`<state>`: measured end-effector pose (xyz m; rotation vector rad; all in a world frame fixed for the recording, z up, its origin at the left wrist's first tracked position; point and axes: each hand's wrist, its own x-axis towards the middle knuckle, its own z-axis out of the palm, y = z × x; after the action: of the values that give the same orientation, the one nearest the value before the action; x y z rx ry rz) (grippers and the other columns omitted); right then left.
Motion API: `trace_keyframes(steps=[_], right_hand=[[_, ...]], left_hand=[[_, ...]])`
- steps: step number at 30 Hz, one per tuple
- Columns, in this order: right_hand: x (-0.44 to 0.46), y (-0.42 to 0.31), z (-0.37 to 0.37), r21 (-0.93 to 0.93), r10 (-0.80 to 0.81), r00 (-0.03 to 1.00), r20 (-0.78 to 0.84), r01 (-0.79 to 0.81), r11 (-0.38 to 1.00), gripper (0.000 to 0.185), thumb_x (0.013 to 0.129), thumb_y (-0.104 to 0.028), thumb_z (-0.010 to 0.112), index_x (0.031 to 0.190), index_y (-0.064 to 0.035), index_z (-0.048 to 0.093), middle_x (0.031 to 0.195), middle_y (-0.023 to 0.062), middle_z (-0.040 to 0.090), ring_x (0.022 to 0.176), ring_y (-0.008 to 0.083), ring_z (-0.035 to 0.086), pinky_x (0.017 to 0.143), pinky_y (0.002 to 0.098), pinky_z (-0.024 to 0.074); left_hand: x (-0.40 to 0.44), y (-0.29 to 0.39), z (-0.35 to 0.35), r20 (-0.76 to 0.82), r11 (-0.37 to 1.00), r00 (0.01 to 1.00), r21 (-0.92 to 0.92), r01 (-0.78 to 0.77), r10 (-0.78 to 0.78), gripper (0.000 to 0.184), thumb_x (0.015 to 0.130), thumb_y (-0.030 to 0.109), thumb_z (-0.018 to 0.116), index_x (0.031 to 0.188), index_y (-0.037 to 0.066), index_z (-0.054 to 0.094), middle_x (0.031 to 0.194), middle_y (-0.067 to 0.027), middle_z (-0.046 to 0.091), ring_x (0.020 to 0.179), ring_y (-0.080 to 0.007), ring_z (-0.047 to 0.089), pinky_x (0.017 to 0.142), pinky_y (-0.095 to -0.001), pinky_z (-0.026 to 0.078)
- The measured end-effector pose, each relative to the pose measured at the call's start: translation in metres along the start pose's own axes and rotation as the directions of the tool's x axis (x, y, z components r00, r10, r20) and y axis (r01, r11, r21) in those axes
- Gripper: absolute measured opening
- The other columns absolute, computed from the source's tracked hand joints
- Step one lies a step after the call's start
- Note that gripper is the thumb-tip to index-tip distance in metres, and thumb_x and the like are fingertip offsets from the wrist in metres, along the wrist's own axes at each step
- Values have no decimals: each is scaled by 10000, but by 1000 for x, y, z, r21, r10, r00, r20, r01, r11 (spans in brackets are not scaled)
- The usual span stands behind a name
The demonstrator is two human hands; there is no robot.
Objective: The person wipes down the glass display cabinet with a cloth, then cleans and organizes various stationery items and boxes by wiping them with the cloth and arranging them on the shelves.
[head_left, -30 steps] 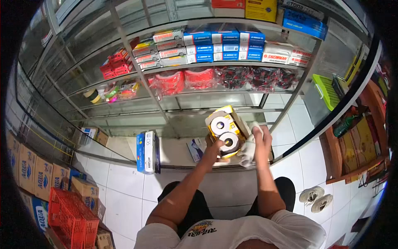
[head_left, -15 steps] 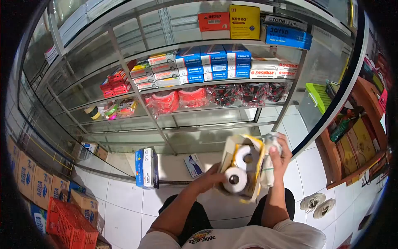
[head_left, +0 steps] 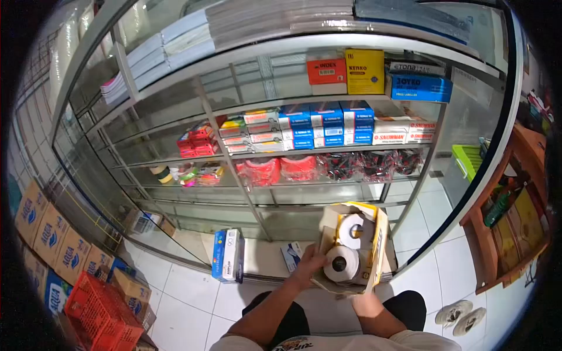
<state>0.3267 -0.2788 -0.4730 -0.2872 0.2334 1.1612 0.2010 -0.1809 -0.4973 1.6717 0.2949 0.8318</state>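
Observation:
An open yellow and white cardboard box (head_left: 379, 245) is held in front of me, tilted so its inside faces up. Two white rolls with dark cores lie in it, a nearer roll (head_left: 342, 264) and a farther roll (head_left: 351, 230). My left hand (head_left: 308, 264) grips the box's left edge, thumb at the rim. Beneath the box's lower end, my right hand (head_left: 364, 304) supports it; its fingers are hidden by the cardboard.
Glass shelves (head_left: 257, 221) hold blue boxes (head_left: 326, 126), red packs (head_left: 262, 169) and a yellow box (head_left: 364, 73). A blue and white box (head_left: 228, 255) stands low. Red crate (head_left: 102, 313) and cartons (head_left: 44, 240) are left, shoes (head_left: 459, 317) right.
The white crumpled item my right hand held beside the box is out of sight. My right hand has moved down under the box. The view has tilted up, showing more upper shelf.

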Motion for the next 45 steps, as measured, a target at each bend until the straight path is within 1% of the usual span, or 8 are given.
trace_keyframes(steps=[2, 4, 8, 9, 12, 19, 24, 45], right_hand=[[13, 10, -20, -49, 14, 995, -98, -18, 999, 376, 838, -394, 596, 1033, -75, 638, 887, 78, 634, 814, 169, 555, 880, 329, 427], [25, 12, -41, -710, -254, 666, 701, 617, -339, 214, 811, -214, 628, 956, -59, 644, 797, 40, 611, 732, 143, 526, 791, 278, 430], [3, 13, -7, -790, -86, 802, 591, 597, 143, 142, 835, -127, 601, 942, -36, 618, 728, 5, 580, 621, 93, 469, 587, 217, 351], [0, 12, -3, -788, -14, 828, 560, 538, 299, 118, 844, -98, 592, 938, -29, 609, 705, -7, 569, 584, 76, 450, 519, 197, 325], [2, 3, -3, -821, -24, 860, 509, 494, 286, 122, 833, -83, 597, 939, -23, 607, 703, -11, 563, 588, 71, 447, 523, 195, 321], [4, 1, 1, -850, -42, 911, 409, 397, 346, 111, 791, -56, 581, 891, -14, 604, 711, -6, 544, 650, 85, 434, 637, 193, 338], [8, 10, -3, -817, -33, 866, 498, 482, 315, 120, 804, -42, 585, 919, -14, 603, 681, 3, 549, 597, 79, 429, 574, 189, 329], [2, -2, 6, -885, -82, 912, 402, 410, 221, 139, 776, -64, 561, 896, -10, 605, 694, -8, 531, 630, 88, 417, 618, 193, 326]], left_hand=[[-2, -7, -16, 216, 721, 828, 411, -558, 517, 575, 770, 125, 614, 1287, -10, 401, 1165, -142, 490, 1031, -212, 480, 900, -337, 385], [-5, 27, -11, -245, 959, 967, -284, 2, -74, 535, 773, 87, 603, 1269, -6, 426, 1085, -115, 537, 944, -179, 519, 834, -314, 420], [63, 119, -60, -491, 996, 870, -92, 4, -49, 377, 823, 115, 538, 1183, 7, 499, 989, -102, 583, 833, -172, 562, 774, -279, 455], [83, 100, -102, -119, 619, 724, 622, -479, 680, 264, 862, 176, 538, 1082, 29, 532, 968, -130, 603, 821, -165, 593, 635, -253, 503], [131, 218, -104, -364, 970, 915, -223, 94, -172, 512, 827, 400, 529, 1160, 14, 482, 1038, -199, 553, 925, -288, 592, 430, -271, 543], [181, 246, -172, -628, 999, 777, 39, -36, 52, 643, 803, 469, 583, 1263, 46, 433, 1252, -266, 399, 984, -426, 534, 670, -405, 534], [176, 217, -112, -1, -110, 505, 976, 190, 863, 708, 702, 464, 688, 1230, 40, 482, 1277, -300, 371, 884, -450, 518, 876, -498, 388], [263, 187, -198, 78, -258, 533, 926, 274, 843, 780, 744, 617, 521, 1234, 12, 469, 1184, -291, 461, 1002, -440, 437, 935, -521, 314]])
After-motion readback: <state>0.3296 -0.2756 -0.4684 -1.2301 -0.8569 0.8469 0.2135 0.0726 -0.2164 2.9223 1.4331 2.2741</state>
